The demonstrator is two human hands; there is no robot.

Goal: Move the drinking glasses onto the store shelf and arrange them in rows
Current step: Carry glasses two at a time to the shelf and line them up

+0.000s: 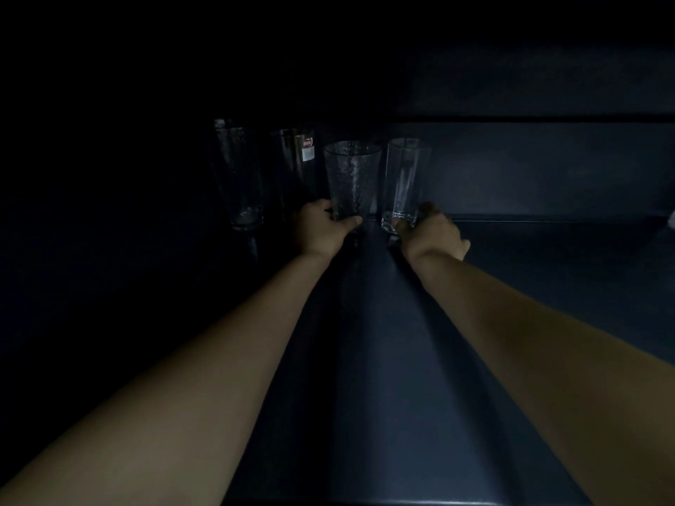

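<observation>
Left hand [321, 228] gripping textured glass [351, 180], right hand [433, 233] gripping smooth glass [403, 184], on shelf [365, 359]

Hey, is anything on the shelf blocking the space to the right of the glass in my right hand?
Nothing visible does. Right of the smooth clear glass gripped by the right hand, the dark blue shelf shows nothing close by, though the light is dim.

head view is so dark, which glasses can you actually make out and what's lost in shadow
Head view: very dim, with the left side and top black; the textured glass in the left hand and the plain glass in the right hand read clearly; the labelled glass and the far-left glass are faint outlines; the forearms bulge from wide-angle distortion.
</observation>
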